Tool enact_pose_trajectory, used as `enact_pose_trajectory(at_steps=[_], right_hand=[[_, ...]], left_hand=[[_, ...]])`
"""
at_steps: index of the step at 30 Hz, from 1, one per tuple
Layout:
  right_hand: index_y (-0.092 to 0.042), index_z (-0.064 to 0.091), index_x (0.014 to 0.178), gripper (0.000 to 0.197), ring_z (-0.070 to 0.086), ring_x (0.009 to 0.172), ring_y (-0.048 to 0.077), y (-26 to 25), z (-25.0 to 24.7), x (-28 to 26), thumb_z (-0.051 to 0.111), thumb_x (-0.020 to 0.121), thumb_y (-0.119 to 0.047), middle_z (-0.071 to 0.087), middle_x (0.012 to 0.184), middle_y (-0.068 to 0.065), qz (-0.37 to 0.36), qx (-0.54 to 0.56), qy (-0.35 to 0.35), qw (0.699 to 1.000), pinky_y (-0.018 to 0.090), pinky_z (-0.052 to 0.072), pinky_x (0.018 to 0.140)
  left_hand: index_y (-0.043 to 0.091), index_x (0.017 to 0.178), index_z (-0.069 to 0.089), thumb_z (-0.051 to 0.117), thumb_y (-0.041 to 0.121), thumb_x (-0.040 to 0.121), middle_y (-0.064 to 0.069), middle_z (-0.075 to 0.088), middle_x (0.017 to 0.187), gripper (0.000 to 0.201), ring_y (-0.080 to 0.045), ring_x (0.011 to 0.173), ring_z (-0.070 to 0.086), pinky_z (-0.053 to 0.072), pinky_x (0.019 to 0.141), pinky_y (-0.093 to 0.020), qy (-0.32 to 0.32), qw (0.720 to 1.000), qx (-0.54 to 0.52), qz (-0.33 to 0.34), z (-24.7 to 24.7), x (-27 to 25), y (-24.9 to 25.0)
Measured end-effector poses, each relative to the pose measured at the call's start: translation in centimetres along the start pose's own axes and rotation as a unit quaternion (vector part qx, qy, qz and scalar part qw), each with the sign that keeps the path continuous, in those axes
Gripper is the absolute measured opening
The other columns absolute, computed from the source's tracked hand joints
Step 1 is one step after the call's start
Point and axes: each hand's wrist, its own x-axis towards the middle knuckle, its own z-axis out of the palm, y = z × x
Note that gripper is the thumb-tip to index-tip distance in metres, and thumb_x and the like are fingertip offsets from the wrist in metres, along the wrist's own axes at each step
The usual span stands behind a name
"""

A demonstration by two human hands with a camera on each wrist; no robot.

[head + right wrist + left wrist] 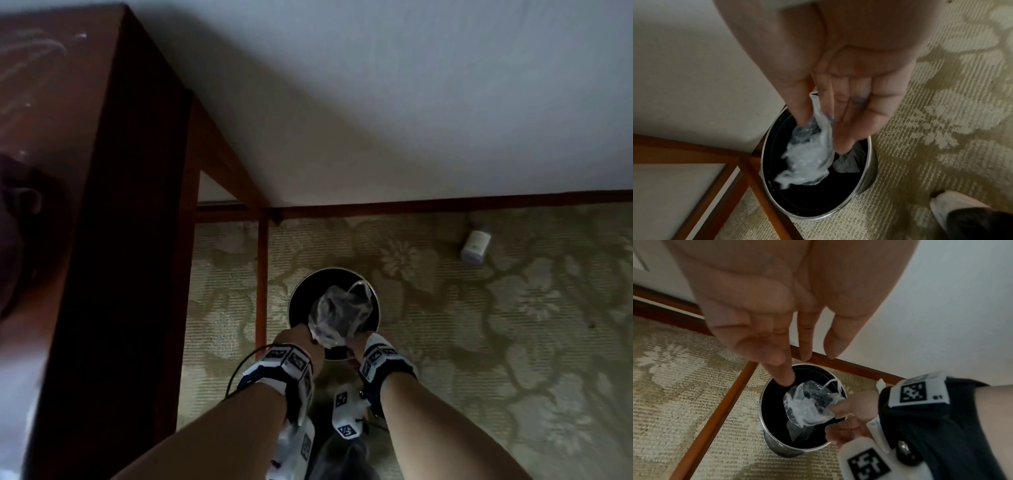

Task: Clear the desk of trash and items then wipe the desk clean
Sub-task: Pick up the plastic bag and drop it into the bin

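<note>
Plastic bag [807, 155] pinched by right hand [840, 91], hanging lengthwise into bin [869, 175].

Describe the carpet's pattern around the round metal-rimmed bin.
Beige carpet with a large olive floral and vine pattern, clearest in the head view.

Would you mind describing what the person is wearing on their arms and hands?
Both forearms are bare, with no sleeves. The left hand and right hand each carry a wrist rig: dark straps holding white blocks printed with black square code markers. A thin black cable loops from the left rig. The fingers are ungloved.
</note>
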Motion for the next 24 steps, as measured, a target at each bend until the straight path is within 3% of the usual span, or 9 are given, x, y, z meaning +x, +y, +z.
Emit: enact_pose_trajectory(at_steps=[4,7,9,12,15,17,20,22,24], right_hand=[[-0.023,0.049,0.082,0.016,0.054,0.072,0.021,-0.2,-0.6,-2.8,0.061,0.089,-0.031,0.047,0.071,-0.005,-0.05,-0.064,0.016,0.997,0.03,0.051,0.065],[-0.022,0.042,0.063,0.031,0.04,0.05,0.018,-1.8,-1.8,-9.3,0.059,0.088,-0.03,0.042,0.058,-0.001,-0.085,-0.071,0.042,0.993,0.027,0.033,0.052],[-0.016,0.047,0.066,0.027,0.045,0.052,0.02,-3.0,-2.6,-13.2,0.058,0.088,-0.028,0.046,0.058,0.001,-0.102,-0.082,0.05,0.99,0.027,0.036,0.051],[-0.025,0.052,0.077,0.013,0.059,0.063,0.025,-5.7,-4.1,-19.1,0.06,0.081,-0.034,0.056,0.064,0.001,-0.132,-0.059,0.055,0.988,0.041,0.052,0.069],[-0.029,0.051,0.081,0.01,0.064,0.065,0.018,-9.8,-5.6,-24.9,0.059,0.087,-0.031,0.062,0.069,-0.002,-0.178,-0.06,0.068,0.98,0.034,0.05,0.065],[-0.026,0.054,0.082,0.01,0.067,0.073,0.017,-13.2,-6.1,-28.6,0.059,0.087,-0.033,0.068,0.078,0.001,-0.21,-0.081,0.086,0.97,0.033,0.053,0.068],[-0.018,0.058,0.08,0.014,0.057,0.049,0.009,-17.8,-5.0,-33.1,0.064,0.082,-0.03,0.063,0.072,0.009,-0.302,-0.07,0.117,0.944,0.022,0.052,0.054],[-0.016,0.057,0.075,0.013,0.048,0.034,0.004,-20.4,-3.0,-36.0,0.069,0.079,-0.018,0.056,0.064,0.01,-0.363,-0.053,0.102,0.925,0.019,0.042,0.044],[-0.017,0.06,0.072,0.011,0.054,0.039,0.011,-22.2,-0.4,-38.0,0.07,0.077,-0.017,0.062,0.062,0.008,-0.401,-0.073,0.092,0.908,0.026,0.042,0.052]], left_hand=[[0.02,0.098,0.048,0.048,0.031,0.094,0.004,0.048,0.083,0.012,-0.012,0.067,0.046,0.041,0.065,-0.026,-0.003,1.0,-0.009,-0.013,-0.2,-1.0,0.0],[0.021,0.102,0.049,0.048,0.035,0.095,0.007,0.047,0.081,0.015,-0.01,0.067,0.046,0.041,0.068,-0.026,0.0,1.0,-0.012,-0.009,-1.6,-4.2,0.9],[0.019,0.11,0.051,0.049,0.034,0.095,0.007,0.048,0.083,0.022,-0.01,0.07,0.049,0.041,0.068,-0.026,0.017,1.0,-0.022,-0.007,-3.1,-6.9,2.3],[0.015,0.117,0.053,0.05,0.031,0.094,-0.004,0.059,0.104,0.028,-0.02,0.093,0.06,0.048,0.076,-0.028,0.042,0.999,-0.035,-0.002,-6.7,-12.1,4.7],[0.016,0.122,0.055,0.049,0.031,0.093,-0.007,0.06,0.121,0.033,-0.023,0.11,0.059,0.048,0.087,-0.029,0.07,0.996,-0.049,0.012,-10.8,-17.0,6.5],[0.015,0.12,0.06,0.051,0.032,0.091,-0.008,0.063,0.121,0.035,-0.025,0.11,0.06,0.048,0.085,-0.027,0.095,0.992,-0.082,0.032,-13.7,-20.3,6.8],[0.015,0.115,0.065,0.052,0.03,0.089,-0.009,0.067,0.117,0.033,-0.026,0.11,0.062,0.046,0.081,-0.025,0.145,0.981,-0.11,0.07,-17.8,-24.5,6.2],[0.016,0.116,0.065,0.052,0.03,0.091,-0.007,0.066,0.119,0.032,-0.024,0.112,0.061,0.046,0.084,-0.025,0.182,0.97,-0.138,0.082,-20.5,-27.5,4.5],[0.015,0.119,0.064,0.053,0.03,0.093,-0.007,0.064,0.123,0.032,-0.025,0.115,0.059,0.045,0.089,-0.027,0.22,0.957,-0.166,0.088,-22.4,-29.7,1.8]])
